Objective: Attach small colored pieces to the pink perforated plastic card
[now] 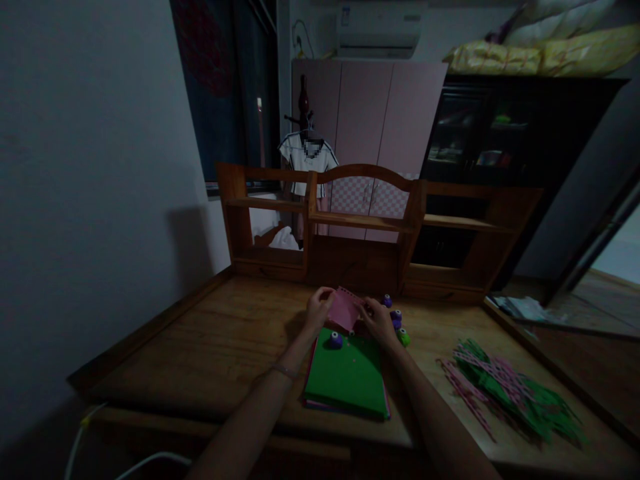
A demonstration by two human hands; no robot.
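Pink paper sheet [343,309] sits at frame centre, pinched by both hands above a stack of sheets [347,377] with green on top. Left hand [319,308] grips its left edge, right hand [377,319] grips its right edge, fingers closed on it. Purple punch [335,340] rests on the green top. More small punches [397,319] lie just right of the right hand. Cut strips [505,387] are piled at lower right on the wooden desk [220,347].
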